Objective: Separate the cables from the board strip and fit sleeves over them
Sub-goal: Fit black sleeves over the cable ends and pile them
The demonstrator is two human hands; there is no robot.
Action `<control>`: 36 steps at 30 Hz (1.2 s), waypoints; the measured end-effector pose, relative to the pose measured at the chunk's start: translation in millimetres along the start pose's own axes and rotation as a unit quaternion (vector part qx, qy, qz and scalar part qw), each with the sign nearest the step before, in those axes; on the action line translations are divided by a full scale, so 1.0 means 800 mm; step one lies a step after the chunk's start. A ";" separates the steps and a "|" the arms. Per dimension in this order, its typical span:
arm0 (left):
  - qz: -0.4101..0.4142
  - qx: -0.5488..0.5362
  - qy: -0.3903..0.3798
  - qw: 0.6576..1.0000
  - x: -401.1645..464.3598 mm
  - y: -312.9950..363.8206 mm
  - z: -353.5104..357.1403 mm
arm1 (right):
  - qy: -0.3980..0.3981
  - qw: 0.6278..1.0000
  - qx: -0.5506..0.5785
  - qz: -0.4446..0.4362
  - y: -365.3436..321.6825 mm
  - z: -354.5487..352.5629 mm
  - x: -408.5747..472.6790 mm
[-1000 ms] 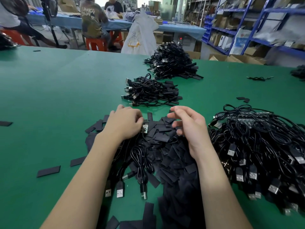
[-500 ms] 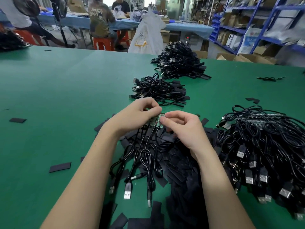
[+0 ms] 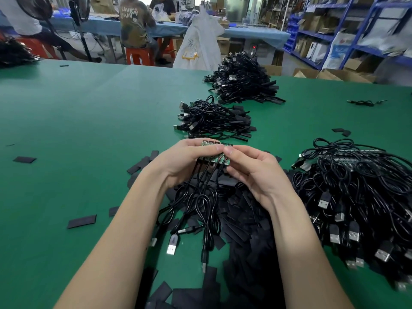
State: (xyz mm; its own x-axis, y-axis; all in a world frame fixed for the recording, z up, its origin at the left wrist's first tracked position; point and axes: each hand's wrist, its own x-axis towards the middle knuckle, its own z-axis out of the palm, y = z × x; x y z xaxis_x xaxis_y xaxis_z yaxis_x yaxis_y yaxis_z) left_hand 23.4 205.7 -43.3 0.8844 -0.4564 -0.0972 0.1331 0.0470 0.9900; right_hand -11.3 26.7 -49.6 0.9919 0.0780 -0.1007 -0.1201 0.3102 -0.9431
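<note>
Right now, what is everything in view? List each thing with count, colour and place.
board strip: one, green, held up between both hands
cables: several, black, hanging from the strip down to the table
sleeves: many, black, heaped under the hands, strays to the left
unsorted cable pile: one, black, right
finished bundles: two, black, ahead, in a row
table: one, green
white bag: one, beyond the far edge
seated people: several, background
shelving: blue, right background
left hand: pinches the strip
right hand: pinches the strip
</note>
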 end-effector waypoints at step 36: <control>0.163 0.282 0.344 0.880 0.014 0.001 0.000 | 0.071 0.997 0.030 0.014 -0.025 -0.018 -0.008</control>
State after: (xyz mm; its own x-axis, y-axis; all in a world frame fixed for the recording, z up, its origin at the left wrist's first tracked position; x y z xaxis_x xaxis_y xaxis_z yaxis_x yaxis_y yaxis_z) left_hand 33.5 201.0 -43.3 0.9216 0.1558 0.3555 -0.2503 -0.4614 0.8512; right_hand -14.5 6.6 -34.5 0.9836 -0.0455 -0.1743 -0.1459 0.3658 -0.9192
